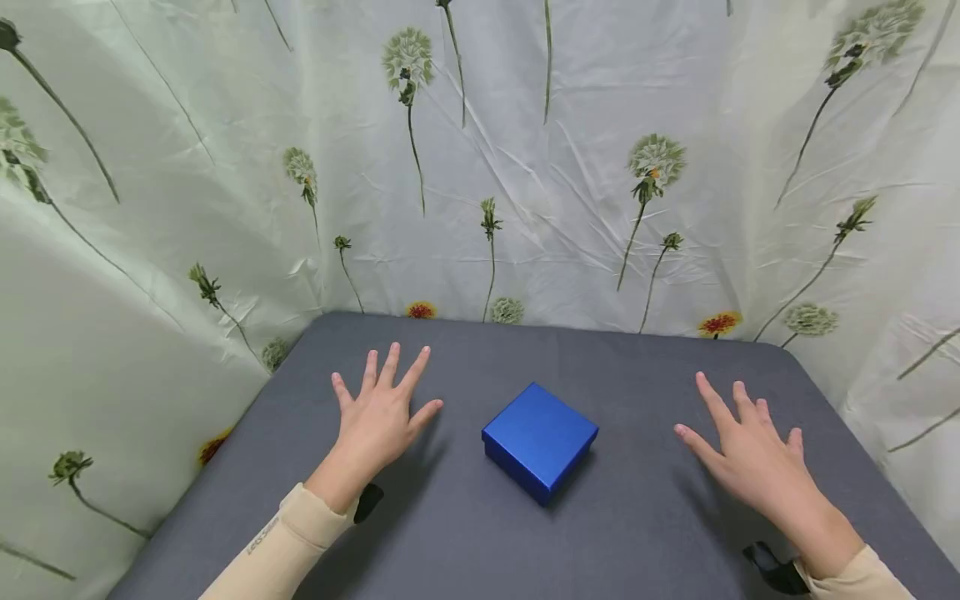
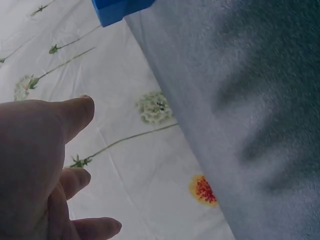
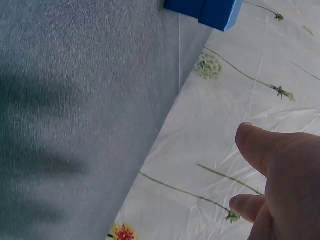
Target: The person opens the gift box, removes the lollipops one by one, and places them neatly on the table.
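A blue lidded box (image 1: 538,437) sits in the middle of the grey table, one corner turned toward me. To its left my left hand (image 1: 381,417) hovers above the table, fingers spread and holding nothing. My right hand (image 1: 761,458) is likewise spread in the air to the right of the box, apart from it. In the left wrist view the box (image 2: 122,9) shows only partly at the top edge, above my left thumb (image 2: 77,115). The right wrist view cuts off the box (image 3: 210,11) at the top too, with my right thumb (image 3: 257,145) lower right.
The grey table (image 1: 600,542) has rounded far corners. A white curtain (image 1: 525,150) printed with dandelions hangs right behind the table and along both sides. Both forearms wear beige sleeves (image 1: 292,533) with black straps at the wrists.
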A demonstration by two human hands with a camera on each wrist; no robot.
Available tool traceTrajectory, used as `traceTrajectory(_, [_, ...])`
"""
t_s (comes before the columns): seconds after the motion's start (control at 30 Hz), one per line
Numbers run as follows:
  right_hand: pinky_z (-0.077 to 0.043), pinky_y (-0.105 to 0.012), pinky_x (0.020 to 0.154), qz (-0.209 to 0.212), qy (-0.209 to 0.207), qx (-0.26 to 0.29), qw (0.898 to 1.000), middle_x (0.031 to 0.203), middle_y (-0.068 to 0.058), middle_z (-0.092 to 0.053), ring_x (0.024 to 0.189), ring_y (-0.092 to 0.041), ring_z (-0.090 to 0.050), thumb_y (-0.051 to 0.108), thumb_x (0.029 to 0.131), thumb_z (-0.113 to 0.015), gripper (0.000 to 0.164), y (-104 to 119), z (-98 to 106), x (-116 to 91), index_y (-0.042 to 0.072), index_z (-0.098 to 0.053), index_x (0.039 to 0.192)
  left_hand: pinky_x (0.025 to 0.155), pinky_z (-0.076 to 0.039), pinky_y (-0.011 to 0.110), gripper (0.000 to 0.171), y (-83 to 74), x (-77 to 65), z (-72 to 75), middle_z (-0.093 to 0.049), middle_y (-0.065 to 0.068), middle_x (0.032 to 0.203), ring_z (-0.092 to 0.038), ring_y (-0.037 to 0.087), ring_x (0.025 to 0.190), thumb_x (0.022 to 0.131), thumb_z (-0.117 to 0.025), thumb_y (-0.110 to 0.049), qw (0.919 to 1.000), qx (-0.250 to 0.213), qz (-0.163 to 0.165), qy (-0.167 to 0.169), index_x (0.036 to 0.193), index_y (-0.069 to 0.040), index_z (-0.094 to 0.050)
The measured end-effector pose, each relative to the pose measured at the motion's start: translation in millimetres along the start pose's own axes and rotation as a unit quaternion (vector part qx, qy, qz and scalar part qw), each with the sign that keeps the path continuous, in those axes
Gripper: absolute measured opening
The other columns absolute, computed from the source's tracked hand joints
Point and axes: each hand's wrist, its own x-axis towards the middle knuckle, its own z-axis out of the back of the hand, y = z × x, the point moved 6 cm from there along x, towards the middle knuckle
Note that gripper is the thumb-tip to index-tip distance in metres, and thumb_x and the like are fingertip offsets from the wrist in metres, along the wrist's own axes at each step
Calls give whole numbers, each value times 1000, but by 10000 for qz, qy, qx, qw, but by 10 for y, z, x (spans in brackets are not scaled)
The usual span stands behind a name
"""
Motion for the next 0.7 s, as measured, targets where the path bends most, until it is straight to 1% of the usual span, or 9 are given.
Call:
traceTrajectory(0.2, [-13,-95,107,108,-42,3,9999,166,-48,-14,145,-77,-19,71,105,-49,95,77,-90,5,19,-11,174,121,-6,89,81,-93,-9,-27,-19,15,180,-16,47,166,102,-62,-64,10000,-1,-69,34,171,-39,-26])
traceTrajectory(0.37, [-19,-92,108,176,-94,-24,9998,166,-46,-22,146,-74,-25,68,105,-54,93,87,-119,-23,17,-16,173,122,-15,87,82,-229,-12,-133,-23,17,179,-26,44,164,102,-64,-63,9995,-188,-192,159,171,-39,-26])
traceTrajectory(0.47, [-26,-90,108,299,-227,-41,9993,164,-43,-31,145,-69,-35,59,105,-61,89,126,-143,-51,13,-24,171,121,-26,83,81,-306,-26,-189,-29,19,176,-37,43,159,102,-65,-60,9982,-412,-379,230,170,-36,-28])
traceTrajectory(0.53, [-35,-87,105,433,-353,60,9984,161,-41,-39,142,-65,-44,53,105,-65,85,188,-172,-60,10,-30,169,116,-40,77,79,-331,-45,-213,-38,22,172,-49,44,151,103,-67,-56,9966,-604,-526,214,170,-32,-32])
traceTrajectory(0.57, [-39,-85,103,508,-409,143,9978,159,-39,-43,140,-63,-47,50,105,-67,83,231,-191,-58,9,-33,168,112,-46,74,78,-329,-58,-223,-43,22,168,-55,44,145,103,-69,-54,9955,-722,-575,200,169,-31,-34])
traceTrajectory(0.63, [-47,-81,98,684,-502,412,9955,154,-37,-50,135,-60,-55,44,104,-70,78,324,-238,-43,8,-39,165,102,-56,67,75,-316,-76,-239,-55,22,158,-65,43,133,103,-72,-47,9919,-1054,-693,140,167,-27,-40])
traceTrajectory(0.7, [-54,-73,94,860,-485,893,9911,149,-33,-57,130,-56,-61,38,104,-72,70,404,-296,-27,7,-45,162,93,-61,59,69,-311,-85,-278,-65,20,147,-72,38,121,102,-75,-40,9844,-1555,-812,155,163,-22,-47])
